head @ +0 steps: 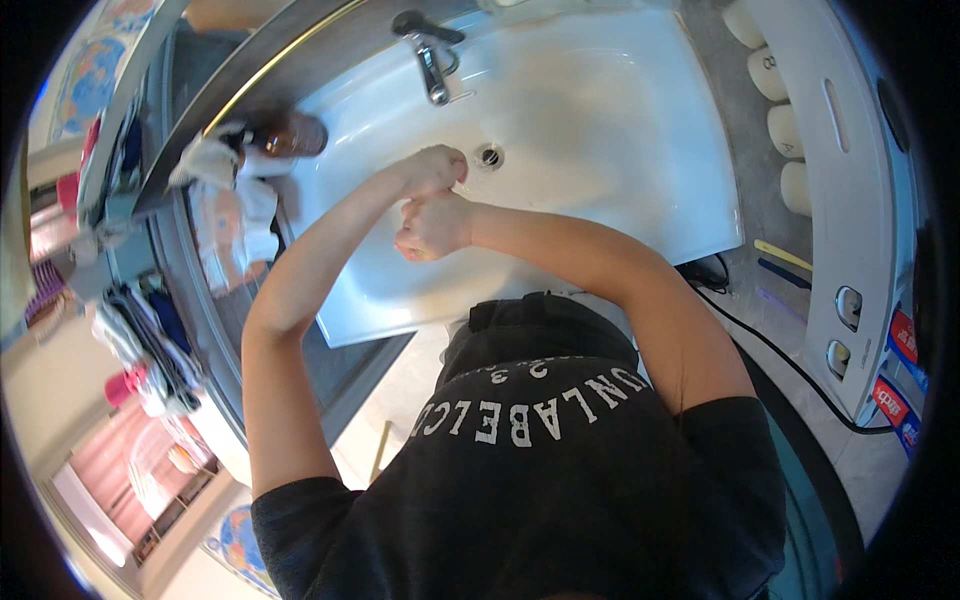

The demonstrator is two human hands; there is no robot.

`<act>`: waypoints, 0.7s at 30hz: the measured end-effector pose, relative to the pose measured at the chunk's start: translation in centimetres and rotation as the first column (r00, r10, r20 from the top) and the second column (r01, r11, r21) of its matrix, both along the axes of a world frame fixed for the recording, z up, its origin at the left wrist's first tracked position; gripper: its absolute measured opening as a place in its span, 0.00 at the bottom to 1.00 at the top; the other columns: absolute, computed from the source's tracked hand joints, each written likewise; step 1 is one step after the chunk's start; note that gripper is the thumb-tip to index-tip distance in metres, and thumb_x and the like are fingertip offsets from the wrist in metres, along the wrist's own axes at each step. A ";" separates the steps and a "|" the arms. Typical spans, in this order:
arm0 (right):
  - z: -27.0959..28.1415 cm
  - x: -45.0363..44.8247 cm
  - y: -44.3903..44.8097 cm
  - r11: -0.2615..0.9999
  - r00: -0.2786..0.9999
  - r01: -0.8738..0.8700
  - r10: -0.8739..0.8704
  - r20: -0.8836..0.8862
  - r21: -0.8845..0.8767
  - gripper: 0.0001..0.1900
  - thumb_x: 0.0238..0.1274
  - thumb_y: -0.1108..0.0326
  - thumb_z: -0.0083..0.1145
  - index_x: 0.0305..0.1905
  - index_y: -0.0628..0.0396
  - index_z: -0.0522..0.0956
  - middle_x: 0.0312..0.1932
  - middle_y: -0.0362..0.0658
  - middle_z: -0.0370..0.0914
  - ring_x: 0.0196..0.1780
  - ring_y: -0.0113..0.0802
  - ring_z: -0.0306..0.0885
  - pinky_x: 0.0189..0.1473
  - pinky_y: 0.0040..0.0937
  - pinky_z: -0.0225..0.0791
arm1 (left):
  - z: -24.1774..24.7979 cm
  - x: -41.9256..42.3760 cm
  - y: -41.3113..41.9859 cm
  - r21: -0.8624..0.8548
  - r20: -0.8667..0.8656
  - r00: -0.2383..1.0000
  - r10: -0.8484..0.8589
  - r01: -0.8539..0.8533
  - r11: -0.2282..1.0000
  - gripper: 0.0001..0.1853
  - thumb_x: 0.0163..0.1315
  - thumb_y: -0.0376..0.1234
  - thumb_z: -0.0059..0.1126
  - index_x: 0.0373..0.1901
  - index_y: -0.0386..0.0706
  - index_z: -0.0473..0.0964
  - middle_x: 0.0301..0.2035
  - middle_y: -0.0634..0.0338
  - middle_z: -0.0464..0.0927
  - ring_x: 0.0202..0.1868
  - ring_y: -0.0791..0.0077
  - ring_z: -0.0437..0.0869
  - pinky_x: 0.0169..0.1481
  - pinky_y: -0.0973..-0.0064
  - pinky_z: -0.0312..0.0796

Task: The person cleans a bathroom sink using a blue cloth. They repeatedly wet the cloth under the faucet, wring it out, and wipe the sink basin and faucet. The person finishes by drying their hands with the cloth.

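Over the white washbasin [600, 135], my two hands meet a little to the left of the drain [490, 157]. The fingers of my left hand [437, 166] are curled, and its wrist is bent. My right hand [433, 225] lies against it on the side nearer my body, fingers folded inward. Between them I see no object, but the insides of both hands are hidden. A chrome single-lever faucet [433, 71] with a dark handle stands at the basin's far edge, its spout above the bowl.
At the basin's left corner are a brown bottle [296, 135] and a soft white pack [236, 225]. To the right, several white cups [791, 187] hang by a white holder [832, 225], near a yellow toothbrush [784, 255]. A black cord [765, 337] runs below it.
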State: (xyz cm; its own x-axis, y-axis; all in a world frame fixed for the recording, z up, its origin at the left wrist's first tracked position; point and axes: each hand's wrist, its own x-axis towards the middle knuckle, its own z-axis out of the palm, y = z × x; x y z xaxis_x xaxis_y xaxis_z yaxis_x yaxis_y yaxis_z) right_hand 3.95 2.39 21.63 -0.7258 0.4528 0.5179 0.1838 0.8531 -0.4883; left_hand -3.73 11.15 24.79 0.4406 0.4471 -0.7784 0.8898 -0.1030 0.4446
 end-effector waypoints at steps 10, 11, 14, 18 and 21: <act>0.3 -12.8 -1.0 0.932 0.923 -0.360 0.361 0.131 -0.033 0.13 0.52 0.60 0.50 0.17 0.49 0.78 0.16 0.45 0.77 0.24 0.46 0.76 0.32 0.45 0.70 | 3.7 -10.1 -4.5 0.299 -0.504 0.860 0.076 0.091 0.950 0.15 0.59 0.29 0.47 0.43 0.37 0.80 0.44 0.42 0.80 0.46 0.51 0.83 0.46 0.61 0.77; -0.1 -13.4 -1.1 0.919 0.910 -0.392 0.394 0.129 -0.042 0.13 0.52 0.61 0.50 0.16 0.49 0.77 0.16 0.45 0.76 0.23 0.46 0.75 0.32 0.46 0.70 | 4.8 -9.9 -4.9 0.282 -0.533 0.842 0.084 0.083 0.956 0.15 0.59 0.29 0.47 0.43 0.38 0.80 0.44 0.42 0.80 0.46 0.52 0.84 0.46 0.61 0.77; -1.3 -14.8 -1.9 0.889 0.890 -0.454 0.455 0.011 -0.056 0.15 0.52 0.60 0.50 0.14 0.50 0.74 0.17 0.43 0.76 0.25 0.43 0.74 0.34 0.45 0.70 | 4.7 -11.3 -6.4 0.352 -0.534 0.837 0.121 0.089 0.932 0.14 0.59 0.32 0.48 0.42 0.39 0.81 0.43 0.45 0.81 0.47 0.52 0.83 0.46 0.63 0.77; 2.0 -12.0 -0.2 0.770 0.837 -0.543 0.465 0.288 0.335 0.12 0.53 0.60 0.51 0.19 0.51 0.73 0.25 0.40 0.78 0.33 0.39 0.74 0.42 0.41 0.70 | 3.4 -15.0 -7.0 0.485 -0.086 0.883 0.462 -0.368 0.793 0.14 0.62 0.38 0.49 0.41 0.42 0.79 0.38 0.56 0.82 0.41 0.65 0.84 0.41 0.71 0.76; 3.2 -8.5 2.1 0.816 0.863 -0.474 0.505 -0.010 0.332 0.08 0.54 0.62 0.54 0.26 0.53 0.73 0.34 0.41 0.77 0.41 0.38 0.73 0.50 0.39 0.68 | 5.5 -16.6 -6.8 0.074 0.295 0.601 0.743 -0.789 0.609 0.15 0.68 0.42 0.44 0.41 0.44 0.77 0.36 0.62 0.80 0.39 0.75 0.81 0.42 0.77 0.73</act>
